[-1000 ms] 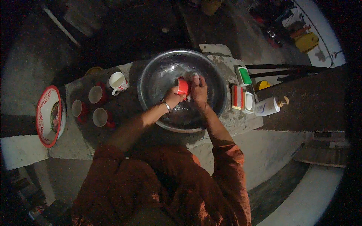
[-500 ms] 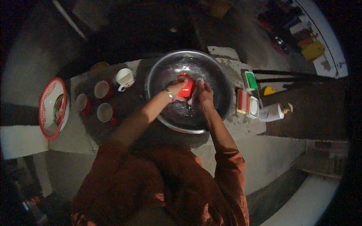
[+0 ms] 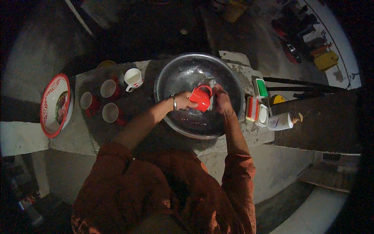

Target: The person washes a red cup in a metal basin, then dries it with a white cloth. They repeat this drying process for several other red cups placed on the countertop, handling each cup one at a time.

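Observation:
Over a wide metal basin (image 3: 175, 74), my left hand (image 3: 184, 100) grips a red mug (image 3: 200, 100) by its body. The mug is tilted, with its handle facing up and towards the far side. Close to its right side is my right hand (image 3: 223, 100), its fingers closed round a crumpled greyish-white cloth or sponge (image 3: 212, 93). The wad lies against the mug or just beside it; its exact kind is unclear. Water with bright reflections shows in the basin.
Left of the basin stand a white patterned mug (image 3: 133, 78) and several red mugs (image 3: 110, 113). A red-rimmed enamel basin (image 3: 68, 89) is at the far left. On the right are a scrub brush (image 3: 252, 109), a green-and-white box (image 3: 261, 88), a white dish (image 3: 263, 115) and a pump bottle (image 3: 280, 121).
The red mug has been turned, so its handle now shows, and has moved slightly right and nearer. My right hand has shifted right, and the pale wad shows more. The whole view has shifted slightly.

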The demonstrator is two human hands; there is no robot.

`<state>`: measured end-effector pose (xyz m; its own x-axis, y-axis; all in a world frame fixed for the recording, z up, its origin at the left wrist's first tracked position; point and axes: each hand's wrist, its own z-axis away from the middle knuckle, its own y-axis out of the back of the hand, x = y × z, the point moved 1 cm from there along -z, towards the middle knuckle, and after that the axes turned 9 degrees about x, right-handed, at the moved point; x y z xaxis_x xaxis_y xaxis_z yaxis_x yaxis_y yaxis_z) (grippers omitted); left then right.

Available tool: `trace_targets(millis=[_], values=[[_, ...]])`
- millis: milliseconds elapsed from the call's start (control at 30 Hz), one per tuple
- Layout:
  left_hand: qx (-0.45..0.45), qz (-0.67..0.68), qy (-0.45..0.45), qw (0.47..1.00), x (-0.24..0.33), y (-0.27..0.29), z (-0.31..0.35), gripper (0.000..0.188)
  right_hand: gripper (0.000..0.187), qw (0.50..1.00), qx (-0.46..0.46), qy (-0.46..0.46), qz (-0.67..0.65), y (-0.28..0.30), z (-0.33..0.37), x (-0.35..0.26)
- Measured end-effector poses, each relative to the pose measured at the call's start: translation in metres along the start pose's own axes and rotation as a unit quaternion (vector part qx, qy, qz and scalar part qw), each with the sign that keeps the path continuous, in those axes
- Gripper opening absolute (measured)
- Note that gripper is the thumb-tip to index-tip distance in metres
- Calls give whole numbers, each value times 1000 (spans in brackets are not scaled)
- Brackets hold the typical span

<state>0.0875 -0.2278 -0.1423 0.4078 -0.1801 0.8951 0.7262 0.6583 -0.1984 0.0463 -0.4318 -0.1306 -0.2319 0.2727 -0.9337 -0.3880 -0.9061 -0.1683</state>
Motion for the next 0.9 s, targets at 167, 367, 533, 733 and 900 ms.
trace_targets(millis=[167, 367, 533, 733, 900], values=[[118, -74, 54, 989, 15, 7, 7, 37, 24, 976, -83, 45, 197, -39, 48, -37], [143, -82, -186, 969, -17, 2, -15, 29, 15, 981, -6, 9, 191, -34, 27, -15], [134, -51, -112, 983, 17, -10, 12, 26, 16, 948, -41, 263, 175, -51, 43, -24], [104, -123, -162, 974, 10, -5, 5, 25, 26, 945, -104, 203, 233, -46, 51, -37], [42, -240, -265, 933, 35, -10, 21, 21, 40, 972, -76, 81, 208, -28, 2, -22]])
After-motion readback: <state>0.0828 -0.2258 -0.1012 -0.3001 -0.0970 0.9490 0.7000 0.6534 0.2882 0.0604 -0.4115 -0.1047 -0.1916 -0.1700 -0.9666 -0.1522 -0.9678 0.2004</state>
